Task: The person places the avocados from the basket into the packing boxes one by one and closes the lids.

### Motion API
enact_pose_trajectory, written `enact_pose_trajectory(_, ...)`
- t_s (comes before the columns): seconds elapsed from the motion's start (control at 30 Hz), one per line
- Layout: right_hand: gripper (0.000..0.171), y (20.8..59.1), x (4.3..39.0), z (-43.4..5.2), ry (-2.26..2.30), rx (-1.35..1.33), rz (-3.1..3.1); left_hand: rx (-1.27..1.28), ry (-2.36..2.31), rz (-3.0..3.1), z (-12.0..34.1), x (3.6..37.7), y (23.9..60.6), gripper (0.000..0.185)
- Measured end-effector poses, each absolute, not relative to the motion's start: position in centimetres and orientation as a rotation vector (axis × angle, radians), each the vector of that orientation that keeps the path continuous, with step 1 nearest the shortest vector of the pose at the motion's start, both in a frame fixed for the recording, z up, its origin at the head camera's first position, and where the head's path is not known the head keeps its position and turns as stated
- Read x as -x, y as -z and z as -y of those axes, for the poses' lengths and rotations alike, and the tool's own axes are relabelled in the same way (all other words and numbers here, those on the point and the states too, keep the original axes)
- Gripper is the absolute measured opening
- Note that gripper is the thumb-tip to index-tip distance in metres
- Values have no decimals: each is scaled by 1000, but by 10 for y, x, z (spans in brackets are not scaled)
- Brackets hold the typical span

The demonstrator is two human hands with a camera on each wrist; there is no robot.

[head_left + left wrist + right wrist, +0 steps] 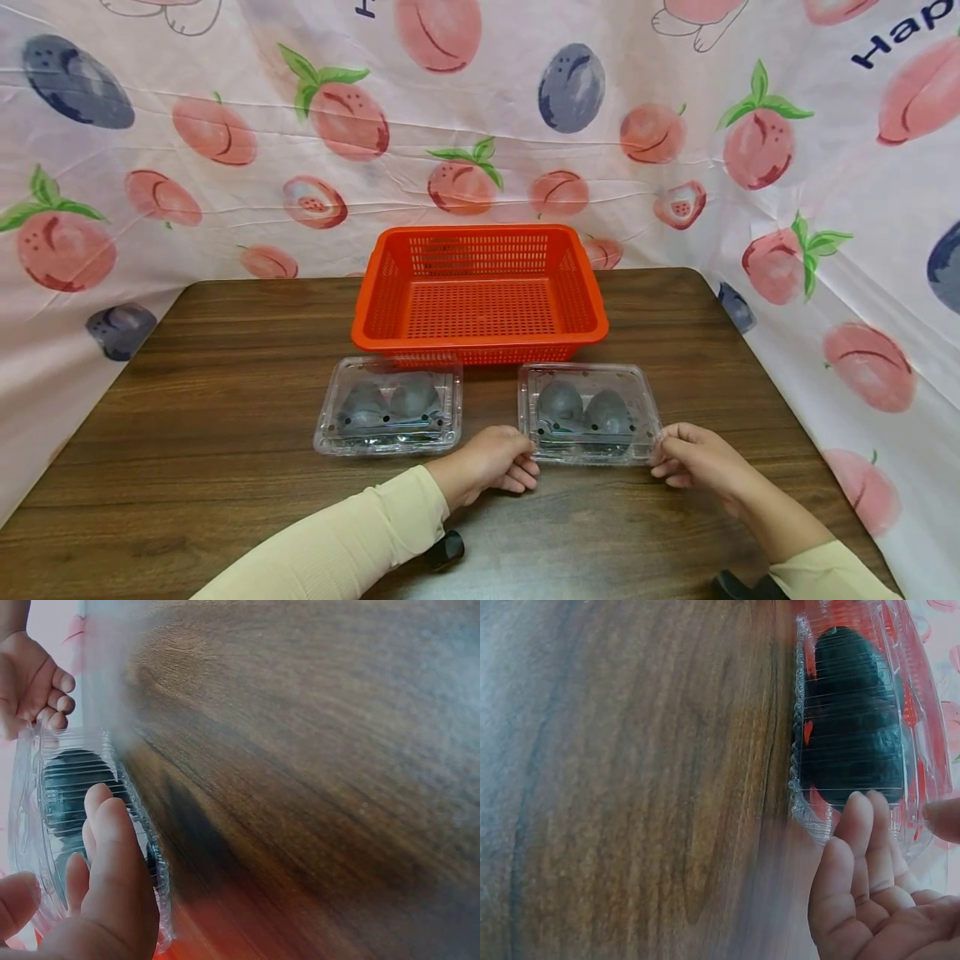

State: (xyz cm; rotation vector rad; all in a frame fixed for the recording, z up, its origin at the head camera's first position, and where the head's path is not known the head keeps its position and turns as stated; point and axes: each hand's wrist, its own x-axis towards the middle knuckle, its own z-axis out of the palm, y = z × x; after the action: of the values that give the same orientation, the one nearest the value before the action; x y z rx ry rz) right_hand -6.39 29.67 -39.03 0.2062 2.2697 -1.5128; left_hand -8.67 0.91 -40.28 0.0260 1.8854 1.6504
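A clear plastic clamshell box [592,414] with two dark, egg-shaped items inside lies on the table at centre right. My left hand [495,462] holds its front left corner, the thumb by the lid and the fingers at the near side. At the front right corner, my right hand [690,457] pinches the box's edge. The right wrist view shows the dark items [855,712] through the box's ribbed wall, with fingertips [855,817] against the end. A second, similar clamshell box [387,408] lies left of my left hand, untouched.
Behind both boxes stands an orange perforated plastic basket [480,342] with nothing in it. The brown wooden table [187,467] ends against a fruit-print cloth [495,108] at the back and sides. Dark wrist straps [446,550] sit at my sleeves.
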Motion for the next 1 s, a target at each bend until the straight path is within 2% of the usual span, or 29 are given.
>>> enact_pose_trajectory(1.0,13,392,78,-292,1617,-117,-2137,15,-1694,-1839,-6,91,400,14)
